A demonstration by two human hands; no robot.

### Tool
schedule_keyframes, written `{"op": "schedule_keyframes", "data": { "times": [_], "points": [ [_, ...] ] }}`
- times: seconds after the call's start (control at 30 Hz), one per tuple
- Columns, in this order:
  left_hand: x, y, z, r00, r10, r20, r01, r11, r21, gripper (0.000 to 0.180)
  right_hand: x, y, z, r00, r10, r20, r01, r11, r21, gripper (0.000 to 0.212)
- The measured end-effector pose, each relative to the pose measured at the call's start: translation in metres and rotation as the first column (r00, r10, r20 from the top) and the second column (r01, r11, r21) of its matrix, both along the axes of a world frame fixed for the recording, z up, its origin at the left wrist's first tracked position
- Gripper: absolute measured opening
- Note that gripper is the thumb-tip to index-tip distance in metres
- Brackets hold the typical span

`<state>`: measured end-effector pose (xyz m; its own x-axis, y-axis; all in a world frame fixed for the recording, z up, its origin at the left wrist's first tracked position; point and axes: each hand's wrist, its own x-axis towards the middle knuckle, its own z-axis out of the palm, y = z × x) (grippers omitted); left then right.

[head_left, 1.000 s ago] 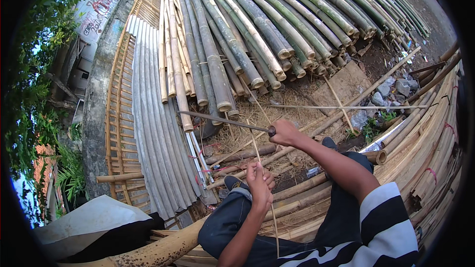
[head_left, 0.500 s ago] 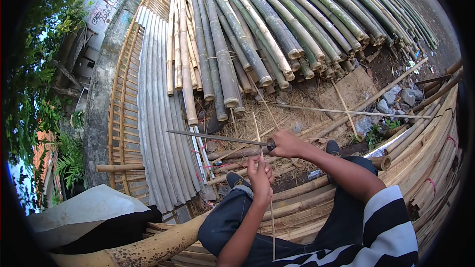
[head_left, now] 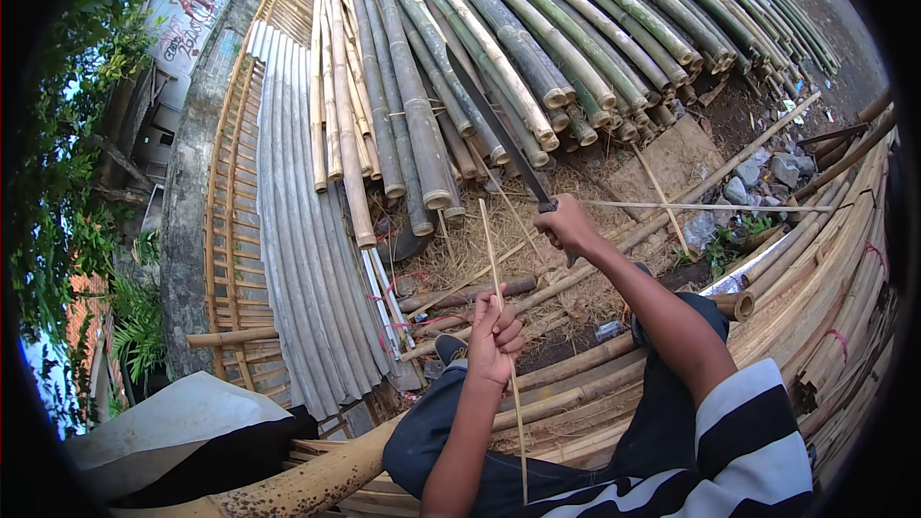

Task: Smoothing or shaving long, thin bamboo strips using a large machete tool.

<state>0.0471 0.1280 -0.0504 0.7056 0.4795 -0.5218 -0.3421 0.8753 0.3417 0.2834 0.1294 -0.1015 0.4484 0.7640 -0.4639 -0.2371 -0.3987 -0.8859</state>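
My left hand (head_left: 494, 341) is closed round a thin bamboo strip (head_left: 487, 240) that stands nearly upright in front of me. The strip's lower end runs down past my wrist toward my lap. To the right and a little farther off, my right hand (head_left: 568, 227) grips the dark handle of a machete (head_left: 506, 139). Its long blade points up and to the left, over the ends of the bamboo poles, apart from the strip.
Long green bamboo poles (head_left: 518, 38) lie in a big pile ahead. Corrugated sheets (head_left: 307, 230) and a bamboo ladder-like frame (head_left: 233, 221) are at the left. Split bamboo (head_left: 835, 326) is stacked at the right. Stones (head_left: 758, 177) and straw lie on the ground.
The machete has come off the strip; its blade has swung from pointing left to pointing up and away. My right hand has risen to the right. My left hand still holds the strip.
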Motion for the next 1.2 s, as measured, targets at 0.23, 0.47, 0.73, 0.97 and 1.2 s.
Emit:
{"op": "schedule_keyframes", "data": {
  "times": [0.23, 0.47, 0.73, 0.97, 1.2],
  "points": [
    [-0.005, 0.003, -0.013, 0.974, 0.009, 0.228, 0.040, 0.977, -0.210, 0.027, -0.035, -0.006, 0.041, 0.453, 0.331, 0.828, -0.554, 0.832, -0.030, 0.018],
    [0.010, -0.031, -0.008, 0.871, 0.106, -0.480, 0.093, 0.924, 0.372, 0.007, -0.046, -0.009, 0.025, 0.199, 0.452, 0.870, -0.604, 0.755, -0.254, 0.022],
    [0.011, -0.013, 0.007, 0.955, 0.001, -0.296, 0.064, 0.975, 0.213, 0.010, 0.043, -0.006, -0.002, 0.975, -0.210, 0.074, 0.215, 0.975, -0.054, 0.021],
    [0.015, -0.005, 0.003, 0.883, 0.163, -0.440, 0.055, 0.896, 0.442, 0.009, -0.008, -0.001, 0.022, 0.914, 0.264, 0.307, -0.276, 0.961, -0.005, 0.022],
    [0.012, -0.021, -0.012, 0.797, 0.197, -0.571, 0.190, 0.816, 0.546, 0.007, -0.062, -0.008, 0.015, 0.642, 0.570, 0.512, -0.633, 0.771, -0.066, 0.029]
  ]
}}
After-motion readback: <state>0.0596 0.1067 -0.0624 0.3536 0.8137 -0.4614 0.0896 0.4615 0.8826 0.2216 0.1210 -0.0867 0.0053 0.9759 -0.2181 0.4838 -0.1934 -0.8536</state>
